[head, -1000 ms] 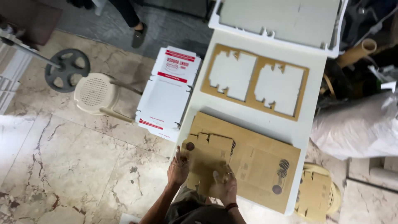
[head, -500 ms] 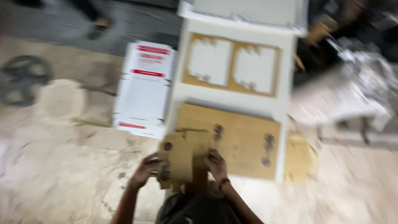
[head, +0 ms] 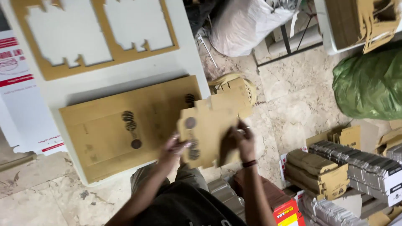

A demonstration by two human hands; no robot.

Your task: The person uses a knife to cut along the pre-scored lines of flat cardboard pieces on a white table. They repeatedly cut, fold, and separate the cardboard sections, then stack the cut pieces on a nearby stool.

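Down at the bottom centre of the frame, dark shirt and grey trousers, forearms reaching up into view. Left hand (head: pixel 176 146) clamped on the near left edge of a cut cardboard blank (head: pixel 211 125), fingers curled round it; right hand (head: pixel 239 140) gripping the blank's right side, thumb across the face, a dark band at the wrist. Blank held up in the middle of the frame, tilted, dark round marks on its face, off the table and overlapping its right corner. Just left of the hands, a stack of brown cardboard sheets (head: pixel 113 129) lying flat on the white table (head: pixel 125 79), round marks on top there too. Lower right, bundles of folded brown boxes (head: pixel 318 171) beside rows of grey and white flat packs (head: pixel 368 167), a red carton (head: pixel 289 211) near the right elbow. Behind the blank, a pale stool (head: pixel 238 83) on the marble floor (head: pixel 293 100), piled with more cut pieces. Upper left, a leftover cardboard frame (head: pixel 113 54) with two cut-out holes, lying on the table. Far left edge, white printed sheets (head: pixel 16 92) with red bands. Top centre, a white sack (head: pixel 247 25); right edge, a green bag (head: pixel 368 83); top right corner, more cardboard scrap (head: pixel 364 21).
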